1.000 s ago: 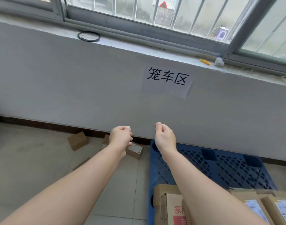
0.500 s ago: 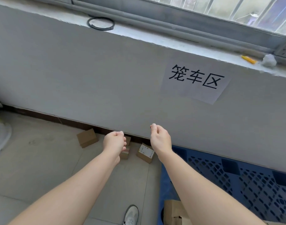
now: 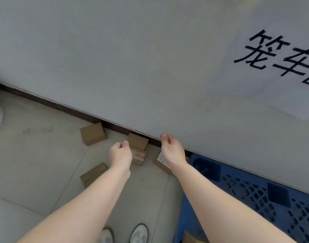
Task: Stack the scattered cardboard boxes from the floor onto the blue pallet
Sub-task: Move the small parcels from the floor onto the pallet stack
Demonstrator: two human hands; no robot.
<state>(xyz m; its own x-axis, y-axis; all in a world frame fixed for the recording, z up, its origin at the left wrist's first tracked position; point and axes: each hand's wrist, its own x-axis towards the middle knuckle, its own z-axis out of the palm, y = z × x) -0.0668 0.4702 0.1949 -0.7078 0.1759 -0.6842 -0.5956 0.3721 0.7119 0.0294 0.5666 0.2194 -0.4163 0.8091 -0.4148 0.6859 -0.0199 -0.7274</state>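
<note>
Head view: scattered cardboard boxes (image 3: 93, 133) lie on the floor at mid-frame, against the wall's foot; the blue pallet (image 3: 255, 190) sits lower right. Your left hand (image 3: 120, 155) and right hand (image 3: 171, 151) hover above them, fingers loosely curled, holding nothing. The top box (image 3: 137, 141) perches on another, so a one-sided grab could topple it.

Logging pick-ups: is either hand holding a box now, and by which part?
Nothing is held. The left hand and right hand hover loosely curled and empty near the scattered boxes.
</note>
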